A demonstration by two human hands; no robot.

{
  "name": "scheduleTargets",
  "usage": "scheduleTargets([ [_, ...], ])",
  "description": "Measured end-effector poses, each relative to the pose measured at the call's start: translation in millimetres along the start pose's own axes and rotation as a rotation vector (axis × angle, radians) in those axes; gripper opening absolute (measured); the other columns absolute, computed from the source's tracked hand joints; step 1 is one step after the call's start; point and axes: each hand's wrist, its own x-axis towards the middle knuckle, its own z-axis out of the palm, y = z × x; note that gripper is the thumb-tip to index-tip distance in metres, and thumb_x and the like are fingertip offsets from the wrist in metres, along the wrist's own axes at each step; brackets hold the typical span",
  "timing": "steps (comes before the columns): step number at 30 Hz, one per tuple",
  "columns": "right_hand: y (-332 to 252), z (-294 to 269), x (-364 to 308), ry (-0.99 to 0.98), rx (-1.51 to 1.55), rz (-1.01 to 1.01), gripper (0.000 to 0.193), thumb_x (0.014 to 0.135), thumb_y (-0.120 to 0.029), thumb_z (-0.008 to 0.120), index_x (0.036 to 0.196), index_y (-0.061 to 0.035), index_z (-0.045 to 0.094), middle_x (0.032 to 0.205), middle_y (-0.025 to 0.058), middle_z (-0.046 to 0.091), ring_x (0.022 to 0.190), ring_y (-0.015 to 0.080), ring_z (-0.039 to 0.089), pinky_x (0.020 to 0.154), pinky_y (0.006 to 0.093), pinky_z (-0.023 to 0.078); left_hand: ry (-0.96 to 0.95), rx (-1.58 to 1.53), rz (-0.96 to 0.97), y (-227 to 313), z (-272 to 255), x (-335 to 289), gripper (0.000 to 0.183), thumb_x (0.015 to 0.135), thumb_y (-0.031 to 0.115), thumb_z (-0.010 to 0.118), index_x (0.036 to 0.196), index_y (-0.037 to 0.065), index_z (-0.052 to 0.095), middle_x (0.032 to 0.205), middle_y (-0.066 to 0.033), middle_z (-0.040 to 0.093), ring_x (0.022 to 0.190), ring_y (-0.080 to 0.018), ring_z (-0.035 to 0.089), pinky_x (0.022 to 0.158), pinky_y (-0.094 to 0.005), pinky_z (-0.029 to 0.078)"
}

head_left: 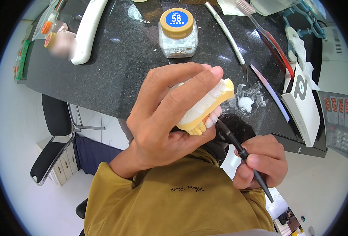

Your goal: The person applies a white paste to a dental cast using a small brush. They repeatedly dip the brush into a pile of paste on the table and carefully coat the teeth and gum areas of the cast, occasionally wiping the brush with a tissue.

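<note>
My left hand [164, 118] is closed around a dental cast [211, 103], white plaster on a yellow base, with small teeth showing at its lower edge. My right hand [262, 161] pinches a thin black brush [239, 147] like a pen. The brush tip touches the teeth at the underside of the cast. Both hands hover over the near edge of a black speckled countertop [119, 63]. My fingers hide most of the cast.
A small glass jar [178, 33] of white powder with a tan and blue lid stands behind the hands. A smear of white paste [245, 103], a metal-handled knife [229, 37], a toothbrush [266, 35], a white card block [301, 104] and a grey keypad device [339, 126] lie to the right. A black chair [52, 137] stands lower left.
</note>
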Motion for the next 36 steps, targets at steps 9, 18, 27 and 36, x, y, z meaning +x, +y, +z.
scheduleTargets([
  [9,0.6,1.3,2.6,-0.045,-0.018,-0.005,0.022,0.066,-0.005,0.072,0.085,-0.0038,0.061,0.067,0.0091,0.062,0.052,0.0175,0.06,0.044,0.0241,0.05,0.008,-0.024,0.013,-1.3,1.3,0.1,0.043,0.077,0.011,0.073,0.116,-0.002,0.058,0.109,-0.0209,0.059,0.093,-0.0236,0.065,0.074,-0.0291,0.057],
  [18,2.2,-0.5,-2.4,-0.024,0.024,-0.04,0.021,0.07,-0.007,0.072,0.088,-0.0039,0.06,0.068,0.0091,0.061,0.052,0.0176,0.061,0.044,0.0246,0.051,0.022,-0.064,-0.017,0.4,2.2,0.5,0.044,0.076,0.009,0.072,0.115,-0.005,0.057,0.107,-0.0197,0.061,0.093,-0.0237,0.065,0.077,-0.0297,0.056],
  [27,3.8,0.9,0.2,-0.034,0.01,-0.068,0.02,0.071,-0.007,0.071,0.087,-0.0036,0.06,0.068,0.0087,0.061,0.051,0.0168,0.061,0.042,0.0232,0.05,0.022,-0.074,-0.024,0.6,1.9,0.3,0.044,0.077,0.01,0.073,0.115,-0.005,0.056,0.107,-0.0192,0.061,0.094,-0.024,0.064,0.077,-0.03,0.055],
  [36,1.9,0.2,-1.5,0.007,0.031,-0.027,0.02,0.069,-0.005,0.07,0.086,-0.0032,0.06,0.068,0.0097,0.062,0.05,0.0171,0.06,0.042,0.0233,0.05,0.013,-0.063,-0.022,0.8,1.1,0.4,0.044,0.077,0.01,0.073,0.114,-0.005,0.056,0.109,-0.0197,0.061,0.094,-0.0239,0.064,0.078,-0.0297,0.055],
])
